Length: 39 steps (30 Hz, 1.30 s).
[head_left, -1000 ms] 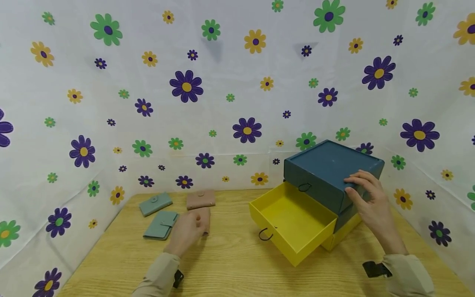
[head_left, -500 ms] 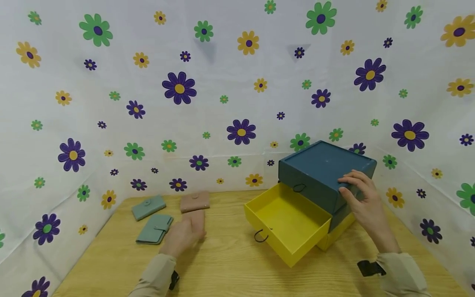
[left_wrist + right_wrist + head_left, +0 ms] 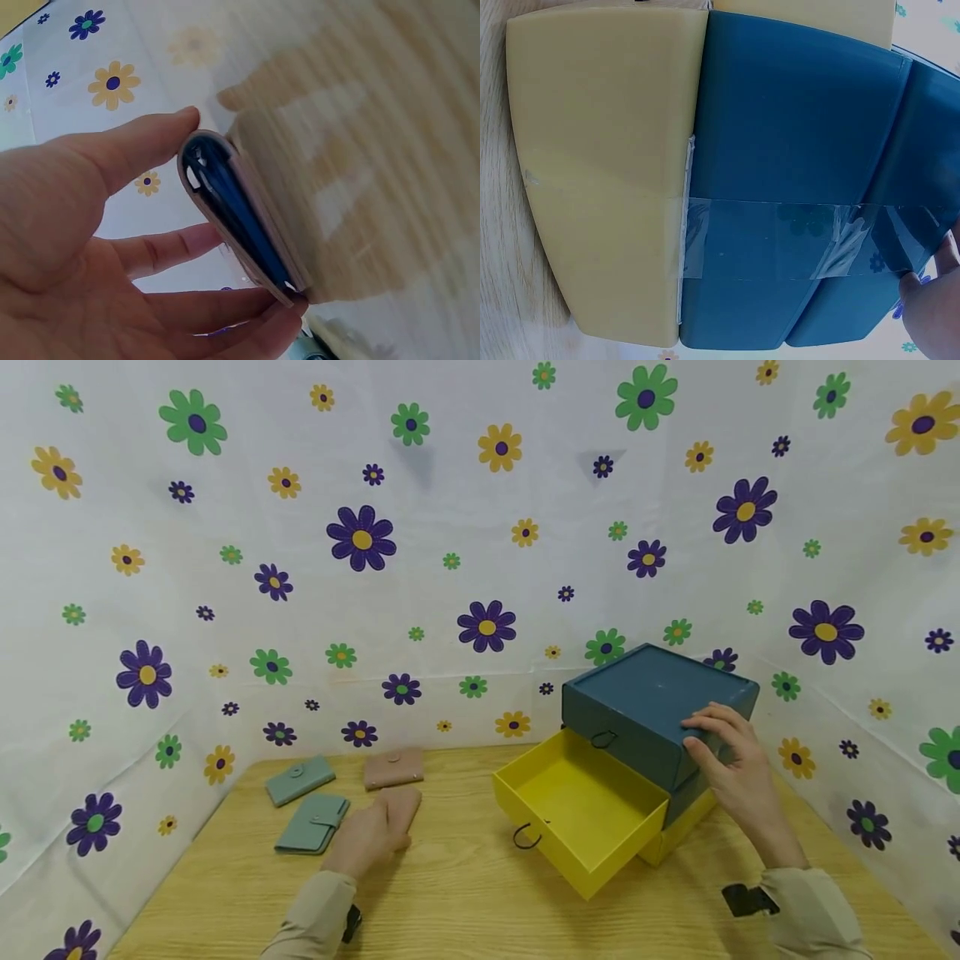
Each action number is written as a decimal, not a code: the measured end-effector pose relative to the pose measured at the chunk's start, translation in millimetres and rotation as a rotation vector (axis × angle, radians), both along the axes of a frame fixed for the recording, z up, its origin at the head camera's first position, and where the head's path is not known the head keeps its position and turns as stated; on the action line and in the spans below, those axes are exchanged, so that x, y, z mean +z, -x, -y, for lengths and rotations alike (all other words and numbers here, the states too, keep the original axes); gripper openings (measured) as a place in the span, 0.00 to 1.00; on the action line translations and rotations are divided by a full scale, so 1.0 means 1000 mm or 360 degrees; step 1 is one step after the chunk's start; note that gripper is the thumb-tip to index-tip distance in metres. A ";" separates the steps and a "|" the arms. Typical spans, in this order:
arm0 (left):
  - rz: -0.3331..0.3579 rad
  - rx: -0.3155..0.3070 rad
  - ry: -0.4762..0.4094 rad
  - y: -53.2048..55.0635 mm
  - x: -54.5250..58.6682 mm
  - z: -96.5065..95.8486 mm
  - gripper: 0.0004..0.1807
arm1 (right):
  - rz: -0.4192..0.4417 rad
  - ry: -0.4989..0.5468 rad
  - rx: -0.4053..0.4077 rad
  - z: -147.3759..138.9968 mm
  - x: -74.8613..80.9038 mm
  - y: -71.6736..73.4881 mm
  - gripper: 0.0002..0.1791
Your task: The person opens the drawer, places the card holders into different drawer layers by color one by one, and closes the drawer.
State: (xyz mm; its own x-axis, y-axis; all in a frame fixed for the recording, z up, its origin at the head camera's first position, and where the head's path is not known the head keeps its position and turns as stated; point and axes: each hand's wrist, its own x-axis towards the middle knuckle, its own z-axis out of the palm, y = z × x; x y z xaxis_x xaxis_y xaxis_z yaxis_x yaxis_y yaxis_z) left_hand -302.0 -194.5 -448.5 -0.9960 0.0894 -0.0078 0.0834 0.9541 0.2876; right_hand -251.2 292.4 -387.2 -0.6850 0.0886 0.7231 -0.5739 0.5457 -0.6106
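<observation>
My left hand (image 3: pixel 366 837) grips a small pink card wallet (image 3: pixel 402 806), thumb on one edge and fingers on the other. Seen end-on in the left wrist view, the wallet (image 3: pixel 238 214) is folded, with dark blue sleeves inside. Behind it lies a second pink wallet (image 3: pixel 393 768) with a snap. To the left are a green wallet with a strap (image 3: pixel 312 824) and a green wallet with a round button (image 3: pixel 300 779). My right hand (image 3: pixel 731 768) rests with its fingers on the top corner of a blue drawer box (image 3: pixel 652 693).
Below the blue box's upper front, a yellow drawer (image 3: pixel 581 802) is pulled out toward me, with a dark loop handle (image 3: pixel 527 837). Clear tape (image 3: pixel 772 240) runs across the stacked boxes' side. A flowered cloth (image 3: pixel 435 568) surrounds the wooden table (image 3: pixel 457 893).
My left hand has taken hold of the near pink wallet and tilted it up from the table. The view has shifted slightly; my right hand stays on the blue box.
</observation>
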 end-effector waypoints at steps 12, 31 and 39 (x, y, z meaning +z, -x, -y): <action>0.0039 0.0026 0.0004 0.001 0.000 0.004 0.32 | -0.0018 0.0038 0.0020 0.000 -0.001 0.001 0.12; -0.0046 0.0090 -0.0075 0.000 0.005 0.008 0.28 | -0.0003 0.0045 0.0038 0.000 0.000 -0.001 0.11; -0.0080 0.0068 -0.0064 0.003 0.004 0.009 0.22 | 0.0009 0.0028 0.0030 -0.002 -0.001 0.000 0.11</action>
